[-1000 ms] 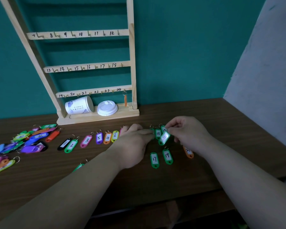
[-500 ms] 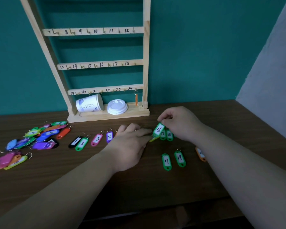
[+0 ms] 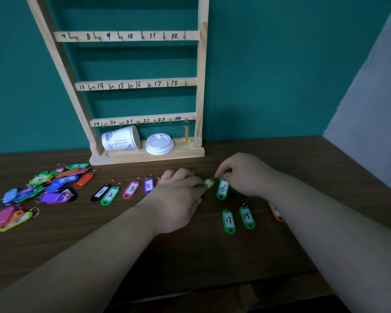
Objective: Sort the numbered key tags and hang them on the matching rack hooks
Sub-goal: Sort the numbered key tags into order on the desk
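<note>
Head view. The right hand (image 3: 246,175) pinches the ring of green tag 16 (image 3: 222,189) in its fingertips. The tag lies on the table (image 3: 190,256), in front of the right post of the rack (image 3: 201,86). The left hand (image 3: 178,197) lies palm down in front of the rack's base, its fingertips at a small yellow-green tag (image 3: 209,183). Whether it grips that tag I cannot tell.

Green tags 17 (image 3: 228,221) and 19 (image 3: 247,216) lie further out from the rack than tag 16. An unsorted heap (image 3: 54,184) sits left of the rack's base. One orange tag (image 3: 186,134) hangs on hook 24.

Risks, as judged:
- The pinch is on the ring only, so the tag may swing and miss the hook when lifted.
- The hook numerals are handwritten and closely spaced, so hook 16 could be mistaken for its neighbours.
- The hands work close together and may disturb the tags already set out.
</note>
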